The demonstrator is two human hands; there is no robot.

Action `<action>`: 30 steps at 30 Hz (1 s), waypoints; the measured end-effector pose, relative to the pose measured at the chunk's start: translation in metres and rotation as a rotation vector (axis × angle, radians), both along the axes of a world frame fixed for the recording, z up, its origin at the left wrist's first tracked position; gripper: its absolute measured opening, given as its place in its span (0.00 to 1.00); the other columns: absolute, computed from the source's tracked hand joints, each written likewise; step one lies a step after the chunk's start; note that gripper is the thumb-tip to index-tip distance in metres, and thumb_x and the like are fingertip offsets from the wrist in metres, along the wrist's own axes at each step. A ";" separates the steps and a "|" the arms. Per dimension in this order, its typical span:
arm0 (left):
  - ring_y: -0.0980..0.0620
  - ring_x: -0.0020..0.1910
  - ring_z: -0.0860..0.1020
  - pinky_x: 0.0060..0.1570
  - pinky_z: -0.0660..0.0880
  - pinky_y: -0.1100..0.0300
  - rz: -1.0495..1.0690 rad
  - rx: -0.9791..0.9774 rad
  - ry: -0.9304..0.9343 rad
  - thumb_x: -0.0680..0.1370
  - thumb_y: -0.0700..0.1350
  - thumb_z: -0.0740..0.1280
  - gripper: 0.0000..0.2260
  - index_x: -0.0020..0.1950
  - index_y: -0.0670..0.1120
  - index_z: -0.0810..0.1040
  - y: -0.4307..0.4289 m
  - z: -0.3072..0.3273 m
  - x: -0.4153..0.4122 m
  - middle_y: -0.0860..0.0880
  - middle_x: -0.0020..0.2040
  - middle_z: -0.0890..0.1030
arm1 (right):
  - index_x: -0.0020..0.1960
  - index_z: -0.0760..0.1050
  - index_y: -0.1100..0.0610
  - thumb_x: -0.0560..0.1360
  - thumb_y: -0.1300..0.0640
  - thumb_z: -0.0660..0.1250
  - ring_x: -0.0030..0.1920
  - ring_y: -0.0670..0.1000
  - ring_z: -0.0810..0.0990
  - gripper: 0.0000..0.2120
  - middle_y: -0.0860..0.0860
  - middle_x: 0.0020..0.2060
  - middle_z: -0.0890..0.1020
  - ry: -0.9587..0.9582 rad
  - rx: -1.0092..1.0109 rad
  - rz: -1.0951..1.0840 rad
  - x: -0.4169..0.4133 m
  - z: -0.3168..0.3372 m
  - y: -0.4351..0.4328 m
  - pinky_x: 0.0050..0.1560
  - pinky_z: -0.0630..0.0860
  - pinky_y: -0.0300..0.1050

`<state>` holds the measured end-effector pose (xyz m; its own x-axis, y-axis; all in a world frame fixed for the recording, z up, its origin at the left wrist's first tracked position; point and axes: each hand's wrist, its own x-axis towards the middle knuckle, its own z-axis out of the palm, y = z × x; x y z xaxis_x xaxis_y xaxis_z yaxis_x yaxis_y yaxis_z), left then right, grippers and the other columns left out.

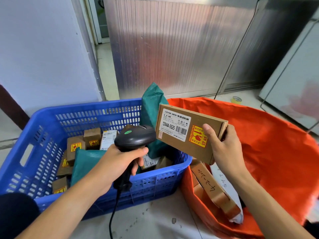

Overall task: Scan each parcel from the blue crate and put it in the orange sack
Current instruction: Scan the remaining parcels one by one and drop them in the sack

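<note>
My right hand (222, 147) grips a flat brown cardboard parcel (179, 140) by its right end, label side up, with a white barcode label and an orange fragile sticker. It hangs above the gap between crate and sack. My left hand (117, 161) holds the black barcode scanner (134, 137) by its handle, the head pointing at the parcel's left edge. The blue crate (43, 135) on the left holds several brown boxes and green mailer bags (151, 107). The orange sack (276, 152) lies open on the right, with a taped brown parcel (208, 185) inside.
The scanner's black cable (112, 214) drops to the grey floor in front of the crate. A corrugated metal panel stands behind. A roll of tape (236, 100) lies on the floor at the back right, next to a metal cabinet.
</note>
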<state>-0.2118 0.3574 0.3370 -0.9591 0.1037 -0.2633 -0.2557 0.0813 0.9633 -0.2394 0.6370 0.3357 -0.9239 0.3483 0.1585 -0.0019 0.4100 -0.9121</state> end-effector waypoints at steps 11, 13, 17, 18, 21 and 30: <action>0.45 0.29 0.72 0.34 0.73 0.60 -0.017 -0.001 0.019 0.79 0.43 0.73 0.05 0.45 0.44 0.83 0.035 -0.004 -0.011 0.41 0.35 0.81 | 0.61 0.62 0.55 0.82 0.41 0.61 0.50 0.55 0.81 0.19 0.47 0.48 0.77 -0.134 -0.037 -0.158 0.011 -0.013 0.051 0.53 0.79 0.66; 0.46 0.29 0.72 0.36 0.74 0.59 -0.030 0.000 0.010 0.78 0.44 0.74 0.05 0.44 0.44 0.83 0.042 -0.005 -0.013 0.41 0.36 0.82 | 0.61 0.61 0.56 0.82 0.42 0.62 0.52 0.56 0.81 0.20 0.49 0.50 0.78 -0.251 -0.043 -0.160 0.013 -0.028 0.058 0.54 0.79 0.66; 0.46 0.28 0.71 0.41 0.73 0.54 -0.039 0.000 -0.006 0.78 0.43 0.74 0.07 0.42 0.42 0.82 0.055 -0.008 -0.016 0.40 0.35 0.81 | 0.61 0.62 0.58 0.81 0.43 0.64 0.55 0.58 0.81 0.21 0.56 0.57 0.80 -0.463 -0.044 -0.128 0.017 -0.059 0.060 0.58 0.79 0.61; 0.46 0.28 0.71 0.42 0.73 0.52 -0.043 0.001 -0.006 0.78 0.43 0.74 0.07 0.42 0.41 0.82 0.057 -0.009 -0.017 0.40 0.35 0.81 | 0.62 0.63 0.58 0.81 0.44 0.64 0.55 0.57 0.81 0.21 0.55 0.57 0.80 -0.501 0.000 -0.112 0.018 -0.063 0.061 0.58 0.79 0.58; 0.45 0.28 0.71 0.42 0.73 0.50 -0.050 0.009 -0.006 0.78 0.42 0.74 0.08 0.42 0.39 0.82 0.061 -0.011 -0.018 0.40 0.35 0.81 | 0.61 0.70 0.56 0.79 0.39 0.65 0.53 0.56 0.80 0.23 0.51 0.54 0.79 -0.578 0.253 -0.096 0.019 -0.067 0.069 0.51 0.76 0.51; 0.45 0.29 0.72 0.43 0.73 0.51 -0.046 -0.013 -0.043 0.78 0.44 0.75 0.11 0.45 0.36 0.82 0.061 -0.014 -0.021 0.39 0.37 0.81 | 0.47 0.75 0.54 0.76 0.32 0.63 0.42 0.55 0.79 0.24 0.50 0.43 0.82 -0.435 0.362 -0.224 0.008 -0.059 0.085 0.38 0.69 0.49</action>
